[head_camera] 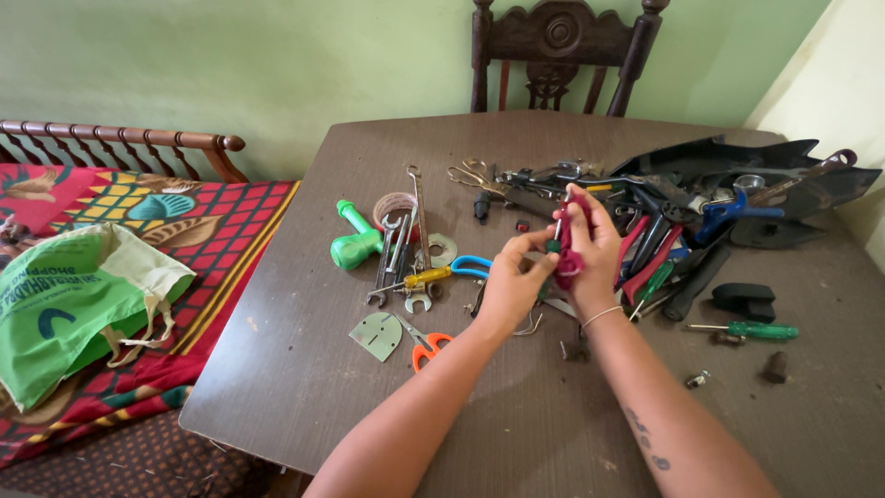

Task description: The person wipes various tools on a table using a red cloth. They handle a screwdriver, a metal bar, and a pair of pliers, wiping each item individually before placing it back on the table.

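Both hands meet above the middle of the brown table point(553, 433), just near of the main tool pile. The right hand point(590, 244) is closed around a red-handled tool point(567, 249), fingers curled over the handle, thumb on the left face. The tool stands roughly upright, clear of the table. What kind of tool it is cannot be told; only red grips and a dark green part near the top show. The left hand point(510, 281) comes in from the left, its thumb and forefinger pinching that green part, the other fingers folded under. A thin bracelet point(601, 316) sits on the right wrist.

Left of the hands:
- a green mallet point(355, 242), head toward the near side;
- a tape roll point(395, 205) and a flat washer point(441, 249);
- several spanners point(396, 258) lying side by side;
- a yellow screwdriver point(426, 276) touching blue-handled pliers point(472, 266);
- orange scissors point(426, 346) just beside a grey metal plate point(376, 334).

Right of the hands:
- a heap of pliers and cutters point(654, 249) with red, green and black grips;
- a black tray point(737, 166) at the far right, tools lying in it;
- a black block point(747, 300);
- a green screwdriver point(751, 329) lying apart, near side.

A wooden chair point(553, 46) stands at the far edge. A green bag point(64, 304) lies on a patterned couch point(212, 240) at left.
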